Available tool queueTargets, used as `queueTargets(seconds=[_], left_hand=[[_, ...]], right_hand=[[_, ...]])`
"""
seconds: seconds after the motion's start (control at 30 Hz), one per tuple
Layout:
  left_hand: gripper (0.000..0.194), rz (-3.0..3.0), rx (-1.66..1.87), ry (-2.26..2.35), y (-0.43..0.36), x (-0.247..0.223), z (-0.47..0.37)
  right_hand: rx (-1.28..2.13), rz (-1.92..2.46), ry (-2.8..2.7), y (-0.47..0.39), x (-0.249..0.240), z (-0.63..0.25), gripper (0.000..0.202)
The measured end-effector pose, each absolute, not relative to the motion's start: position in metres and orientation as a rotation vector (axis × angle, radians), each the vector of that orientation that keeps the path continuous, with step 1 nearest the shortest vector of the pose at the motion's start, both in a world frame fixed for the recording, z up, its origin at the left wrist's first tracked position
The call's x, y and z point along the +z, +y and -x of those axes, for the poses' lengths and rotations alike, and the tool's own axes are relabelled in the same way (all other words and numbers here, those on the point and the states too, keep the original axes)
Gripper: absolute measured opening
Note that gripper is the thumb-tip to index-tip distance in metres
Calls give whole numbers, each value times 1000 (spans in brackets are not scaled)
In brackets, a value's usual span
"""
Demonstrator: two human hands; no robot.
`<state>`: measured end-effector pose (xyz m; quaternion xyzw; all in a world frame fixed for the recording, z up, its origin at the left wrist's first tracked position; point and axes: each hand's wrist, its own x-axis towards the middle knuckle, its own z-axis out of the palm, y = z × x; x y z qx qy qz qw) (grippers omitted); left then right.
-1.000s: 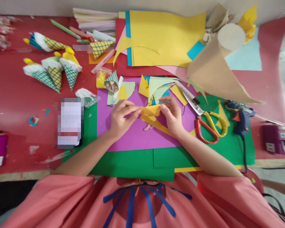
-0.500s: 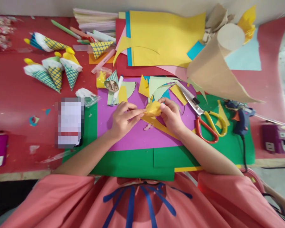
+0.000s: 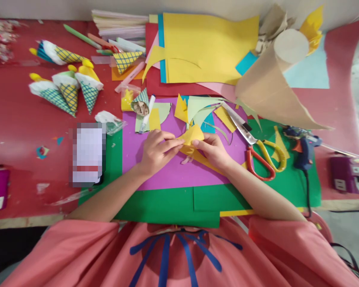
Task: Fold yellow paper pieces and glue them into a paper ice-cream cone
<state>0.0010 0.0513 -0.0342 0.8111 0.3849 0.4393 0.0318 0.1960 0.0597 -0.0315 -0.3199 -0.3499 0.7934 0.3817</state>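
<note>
A small yellow piece [image 3: 194,134] is held between my two hands over the purple sheet [image 3: 161,175]. My left hand [image 3: 160,151] pinches its left edge with thumb and fingers. On the other side my right hand [image 3: 214,149] grips it, the thumb lying on its front. Under the hands lies a yellow strip [image 3: 211,162], with a small pale pink scrap [image 3: 186,160] beside it. Just above them are pale green offcuts [image 3: 197,107] and a folded yellow scrap [image 3: 181,109]. Large scissors [image 3: 249,139] with red and yellow handles lie open to the right.
A blue glue gun [image 3: 304,153] lies at the right on the green sheet [image 3: 167,205]. Decorated small cones [image 3: 89,89] and a blurred-out rectangle [image 3: 88,155] are at the left. Along the back are large yellow sheets [image 3: 209,48] and a big brown cone [image 3: 269,87].
The yellow piece has tilted and now stands higher between my fingers. My right hand has shifted slightly down, its thumb lower on the piece, and more of the blue scrap behind shows.
</note>
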Motion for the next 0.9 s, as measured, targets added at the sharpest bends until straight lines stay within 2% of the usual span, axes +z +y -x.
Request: queueTargets(seconds=[0.27, 0.9], left_hand=[[6, -2544, 1283, 1150, 51, -29, -3], [5, -2541, 1219, 1129, 49, -32, -3]], right_hand=[[2035, 834, -922, 60, -28, -196, 20], [2026, 899, -969, 60, -28, -195, 26]])
